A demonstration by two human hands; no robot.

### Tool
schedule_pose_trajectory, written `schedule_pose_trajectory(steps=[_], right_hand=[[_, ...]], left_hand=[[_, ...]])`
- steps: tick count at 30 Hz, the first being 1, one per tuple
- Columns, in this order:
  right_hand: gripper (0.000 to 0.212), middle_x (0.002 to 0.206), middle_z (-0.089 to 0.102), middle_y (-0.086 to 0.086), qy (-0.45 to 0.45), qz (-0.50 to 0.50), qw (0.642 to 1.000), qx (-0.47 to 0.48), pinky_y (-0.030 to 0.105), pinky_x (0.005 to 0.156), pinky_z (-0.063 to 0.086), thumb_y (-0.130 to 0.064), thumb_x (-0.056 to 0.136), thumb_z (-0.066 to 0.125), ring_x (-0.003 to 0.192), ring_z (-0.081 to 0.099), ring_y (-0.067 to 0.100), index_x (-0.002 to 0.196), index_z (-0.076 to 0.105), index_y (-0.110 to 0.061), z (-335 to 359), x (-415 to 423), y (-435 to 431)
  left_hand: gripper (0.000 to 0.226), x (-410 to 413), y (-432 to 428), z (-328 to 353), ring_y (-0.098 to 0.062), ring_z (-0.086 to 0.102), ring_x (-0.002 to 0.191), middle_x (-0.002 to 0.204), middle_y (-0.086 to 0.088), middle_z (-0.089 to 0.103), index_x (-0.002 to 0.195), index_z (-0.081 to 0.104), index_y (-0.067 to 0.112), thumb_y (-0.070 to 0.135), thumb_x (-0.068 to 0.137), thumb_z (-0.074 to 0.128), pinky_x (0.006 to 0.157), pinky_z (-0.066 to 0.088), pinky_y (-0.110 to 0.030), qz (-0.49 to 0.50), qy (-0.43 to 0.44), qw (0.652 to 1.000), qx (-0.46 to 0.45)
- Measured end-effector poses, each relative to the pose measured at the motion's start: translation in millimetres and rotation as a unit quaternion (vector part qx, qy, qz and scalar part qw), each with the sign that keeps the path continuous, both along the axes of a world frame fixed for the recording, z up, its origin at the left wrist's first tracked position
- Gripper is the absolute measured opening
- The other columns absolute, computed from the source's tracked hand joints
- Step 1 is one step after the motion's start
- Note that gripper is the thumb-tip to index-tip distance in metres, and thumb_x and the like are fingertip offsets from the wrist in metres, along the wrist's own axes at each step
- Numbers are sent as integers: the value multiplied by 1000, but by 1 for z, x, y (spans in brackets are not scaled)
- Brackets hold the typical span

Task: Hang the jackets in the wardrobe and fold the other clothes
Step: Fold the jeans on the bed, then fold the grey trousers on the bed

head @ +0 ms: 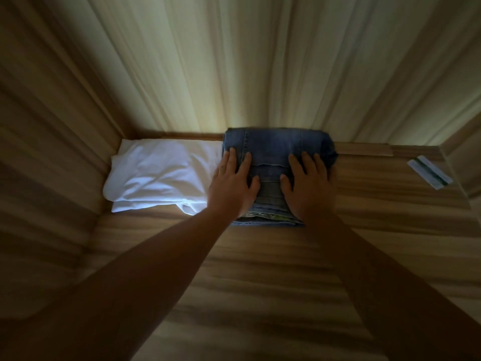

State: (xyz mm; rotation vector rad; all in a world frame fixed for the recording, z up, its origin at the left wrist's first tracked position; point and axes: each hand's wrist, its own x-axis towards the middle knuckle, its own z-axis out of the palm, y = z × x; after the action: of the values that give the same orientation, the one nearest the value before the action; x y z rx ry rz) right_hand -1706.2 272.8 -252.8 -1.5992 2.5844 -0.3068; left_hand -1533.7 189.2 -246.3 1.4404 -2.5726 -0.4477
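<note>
A folded pair of blue jeans (276,144) lies on a wooden wardrobe shelf (260,269), pushed against the back wall. My left hand (231,186) rests flat on the left part of the jeans, fingers spread. On the right part my right hand (307,188) lies flat the same way. Neither hand grips the cloth. Left of the jeans and touching them, a folded white garment (156,175) fills the shelf's back left corner.
Wooden walls close the shelf at the left (52,152), back (247,61) and right. A small white card with a dark green stripe (429,171) lies at the shelf's right end. The front half of the shelf is bare wood.
</note>
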Motion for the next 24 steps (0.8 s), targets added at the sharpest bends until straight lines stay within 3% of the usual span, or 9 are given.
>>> schedule_pose_trajectory(steps=[3, 5, 7, 9, 12, 16, 19, 21, 24], right_hand=[[51, 160, 40, 11, 14, 43, 999, -20, 62, 121, 20, -43, 108, 33, 150, 30, 34, 154, 41, -22, 10, 18, 20], [52, 162, 36, 9, -27, 82, 996, 1, 55, 123, 19, -42, 108, 37, 152, 25, 32, 156, 37, -22, 22, 35, 40], [53, 157, 40, 9, -89, 111, 990, 12, 47, 119, 30, -40, 106, 45, 146, 34, 31, 155, 39, -20, 44, 55, 61], [52, 153, 45, 6, -140, 128, 981, 25, 41, 112, 37, -39, 104, 50, 140, 42, 27, 153, 41, -22, 70, 82, 84], [54, 155, 46, 2, -154, 152, 974, 64, 38, 115, 34, -44, 102, 53, 141, 42, 24, 152, 43, -26, 93, 130, 122], [59, 151, 50, -3, -167, 171, 962, 128, 36, 113, 37, -57, 96, 55, 139, 47, 21, 149, 46, -31, 117, 190, 169], [58, 139, 59, 0, -143, 217, 952, 163, 38, 105, 45, -62, 92, 53, 129, 55, 23, 139, 54, -28, 136, 235, 198], [52, 135, 60, 1, -130, 234, 945, 185, 38, 102, 47, -59, 94, 54, 124, 57, 24, 137, 56, -28, 144, 266, 214], [51, 133, 61, 0, -104, 269, 936, 203, 40, 99, 48, -61, 95, 52, 122, 58, 24, 136, 55, -31, 152, 316, 238]], left_hand=[[74, 32, 36, 11, -33, 9, 155, 167, -19, 14, 159, 22, 11, 55, 100, 30, 123, 23, -50, -17, 19, 999, 38], [72, 63, 59, 26, -29, 17, 154, 165, -15, 23, 159, 23, 10, 45, 100, 46, 122, 28, -45, -12, 44, 997, 56], [70, 98, 80, 44, -26, 32, 147, 158, -12, 38, 157, 30, 14, 42, 97, 54, 117, 32, -38, 8, 56, 997, 59], [72, 140, 104, 63, -28, 47, 137, 145, -11, 53, 149, 46, 17, 57, 90, 46, 111, 37, -37, 43, 38, 997, 54], [82, 203, 137, 77, -30, 63, 115, 121, -11, 67, 130, 65, 18, 68, 74, 32, 100, 45, -37, 76, 25, 996, 46], [94, 271, 185, 96, -25, 59, 121, 126, -6, 64, 131, 62, 24, 75, 61, 25, 102, 40, -31, 105, -31, 986, 127], [79, 314, 229, 106, -24, 56, 124, 132, -5, 61, 133, 58, 27, 71, 71, 39, 106, 40, -33, 127, -16, 974, 186], [57, 342, 258, 111, -24, 57, 123, 132, -6, 61, 134, 57, 26, 57, 87, 55, 104, 43, -34, 141, -9, 968, 206], [44, 396, 304, 117, -22, 62, 118, 129, -2, 65, 134, 59, 24, 44, 95, 59, 98, 48, -33, 148, -20, 967, 204]])
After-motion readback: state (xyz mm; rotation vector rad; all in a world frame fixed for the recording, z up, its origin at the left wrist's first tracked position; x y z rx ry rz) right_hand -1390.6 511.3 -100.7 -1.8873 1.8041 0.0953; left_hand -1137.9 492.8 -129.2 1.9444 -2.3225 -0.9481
